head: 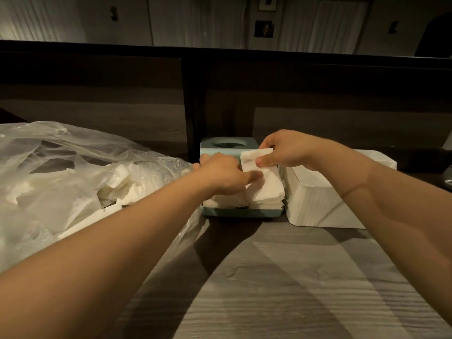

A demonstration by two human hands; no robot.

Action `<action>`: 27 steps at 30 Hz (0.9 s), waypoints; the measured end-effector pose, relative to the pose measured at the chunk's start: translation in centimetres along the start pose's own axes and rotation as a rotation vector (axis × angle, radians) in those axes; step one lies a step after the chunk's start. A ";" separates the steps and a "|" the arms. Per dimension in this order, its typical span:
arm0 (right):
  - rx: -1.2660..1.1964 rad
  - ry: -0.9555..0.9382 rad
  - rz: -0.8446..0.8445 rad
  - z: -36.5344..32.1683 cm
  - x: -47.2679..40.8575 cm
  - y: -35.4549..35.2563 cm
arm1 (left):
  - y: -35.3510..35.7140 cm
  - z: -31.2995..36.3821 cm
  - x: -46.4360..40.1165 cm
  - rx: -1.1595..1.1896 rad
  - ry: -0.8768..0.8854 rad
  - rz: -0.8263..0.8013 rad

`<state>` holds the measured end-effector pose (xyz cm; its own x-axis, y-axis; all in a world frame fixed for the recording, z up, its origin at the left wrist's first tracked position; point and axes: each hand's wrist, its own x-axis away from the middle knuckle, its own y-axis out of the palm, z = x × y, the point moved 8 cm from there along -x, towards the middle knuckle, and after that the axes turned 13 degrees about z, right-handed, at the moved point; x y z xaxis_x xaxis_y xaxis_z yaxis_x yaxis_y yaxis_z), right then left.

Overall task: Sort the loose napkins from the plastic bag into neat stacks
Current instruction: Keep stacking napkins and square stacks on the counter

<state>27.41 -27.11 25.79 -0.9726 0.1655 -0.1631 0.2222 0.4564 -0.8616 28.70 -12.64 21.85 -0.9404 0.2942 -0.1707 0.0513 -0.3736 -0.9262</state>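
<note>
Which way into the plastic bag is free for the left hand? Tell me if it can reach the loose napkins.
Probably yes. The plastic bag lies right beside the left hand, its mouth gaping toward it, loose napkins exposed. But its fingers now pinch the napkin shared with the right hand.

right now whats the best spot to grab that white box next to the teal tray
Take the white box across its two long side walls, coming down from above. Its top is flat and bare, the near end is clear of the right hand, and the teal tray sits close against its left side, so fingers there would be tight.
</note>
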 end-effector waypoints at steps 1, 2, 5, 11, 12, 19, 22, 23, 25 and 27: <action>0.005 0.007 -0.005 0.1 -0.1 0.0 | -0.1 0.0 0.2 -0.051 0.050 0.050; 0.007 0.015 -0.009 0.1 -0.1 -0.1 | 0.2 -0.1 0.5 -0.060 0.105 0.065; 0.028 0.010 -0.034 0.0 0.1 -0.1 | 2.2 -1.5 1.4 -0.047 0.219 -0.021; 0.260 -0.024 0.010 -0.1 -0.1 0.7 | 3.0 -3.5 1.7 0.116 0.183 0.056; 0.375 -0.037 0.032 -0.2 0.0 0.8 | 3.0 -3.5 1.7 0.132 0.180 0.062; 0.411 -0.142 0.276 -2.1 2.6 0.1 | 2.5 -4.3 2.0 0.424 0.065 0.131; 0.174 -0.108 0.297 -2.2 3.6 -0.5 | 1.9 -4.5 2.2 0.449 0.054 0.192; 0.129 -0.080 0.288 -2.2 3.8 -0.6 | 1.8 -4.7 2.2 0.467 0.040 0.209; 0.142 -0.047 0.272 -2.4 4.1 -0.5 | 1.8 -5.1 2.1 0.530 -0.014 0.219; 0.189 -0.024 0.245 -2.6 4.2 0.0 | 2.0 -5.6 2.0 0.634 -0.076 0.205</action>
<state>23.49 -24.10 26.37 -0.8936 0.2289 -0.3862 0.4357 0.2348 -0.8689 28.76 -7.88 17.75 -0.9549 0.1077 -0.2767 0.0461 -0.8668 -0.4965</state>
